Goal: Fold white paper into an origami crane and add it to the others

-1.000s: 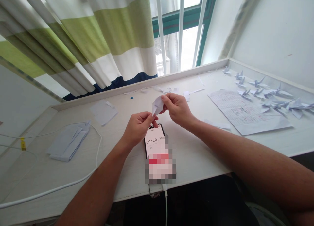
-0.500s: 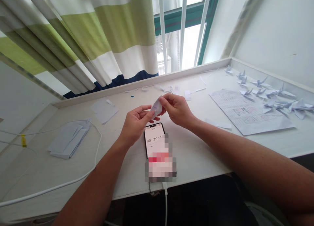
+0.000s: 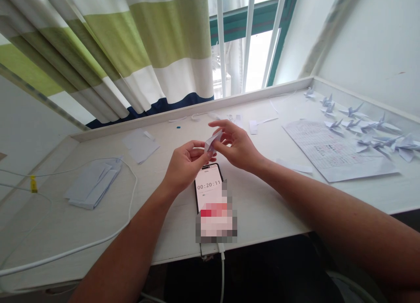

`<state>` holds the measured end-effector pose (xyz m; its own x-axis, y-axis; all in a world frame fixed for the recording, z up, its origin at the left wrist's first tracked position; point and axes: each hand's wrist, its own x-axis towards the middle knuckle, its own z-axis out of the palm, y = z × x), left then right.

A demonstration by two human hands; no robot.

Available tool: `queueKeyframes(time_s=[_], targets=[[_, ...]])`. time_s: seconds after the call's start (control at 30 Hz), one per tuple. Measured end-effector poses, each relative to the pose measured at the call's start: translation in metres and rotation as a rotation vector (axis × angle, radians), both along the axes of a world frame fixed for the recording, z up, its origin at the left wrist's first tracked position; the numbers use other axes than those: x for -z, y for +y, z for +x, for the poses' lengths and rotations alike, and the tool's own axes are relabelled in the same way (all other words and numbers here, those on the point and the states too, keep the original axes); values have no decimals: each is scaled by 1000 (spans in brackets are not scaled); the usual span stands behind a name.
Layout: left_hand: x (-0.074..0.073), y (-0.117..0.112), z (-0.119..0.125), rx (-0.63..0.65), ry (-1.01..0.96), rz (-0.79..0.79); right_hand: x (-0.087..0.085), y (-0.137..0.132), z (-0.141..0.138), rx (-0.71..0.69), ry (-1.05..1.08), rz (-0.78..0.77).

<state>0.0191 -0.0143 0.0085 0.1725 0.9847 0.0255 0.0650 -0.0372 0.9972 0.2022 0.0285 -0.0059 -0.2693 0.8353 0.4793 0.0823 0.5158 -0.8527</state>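
A small folded piece of white paper (image 3: 212, 141) is held in the air between both hands, just above the top end of the phone. My left hand (image 3: 188, 163) pinches its lower left part, thumb on the near side and fingers behind. My right hand (image 3: 234, 145) has its thumb pressed on the paper's right side, with the index finger raised and stretched away over it. The other right fingers curl behind the paper, partly hidden. Below the hands a phone (image 3: 208, 193) lies on the desk, showing a running timer.
Several folded paper cranes (image 3: 352, 111) stand at the right, behind a written sheet (image 3: 321, 149). Stacked paper (image 3: 93, 184) and loose sheets (image 3: 141, 145) lie at the left. A white cable (image 3: 132, 193) loops across the left side. Paper scraps (image 3: 253, 127) lie towards the desk's back edge.
My right hand has shifted its grip: its index finger has lifted off and its thumb has slid down over the paper. The paper has turned a little. My left hand keeps its pinch.
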Motion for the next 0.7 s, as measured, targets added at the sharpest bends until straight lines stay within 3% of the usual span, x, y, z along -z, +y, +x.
queueKeyframes(time_s=[0.17,0.37,0.5,0.7], targets=[[4,-2,1,-31,95,85,-2,-1,2,15,-78,131],[7,-1,1,-36,63,122,3,-1,-1,74,-48,191],[5,-2,2,-37,13,69,6,0,-3,49,73,91],[2,0,-1,-4,12,32,7,4,-5,-160,314,-91]])
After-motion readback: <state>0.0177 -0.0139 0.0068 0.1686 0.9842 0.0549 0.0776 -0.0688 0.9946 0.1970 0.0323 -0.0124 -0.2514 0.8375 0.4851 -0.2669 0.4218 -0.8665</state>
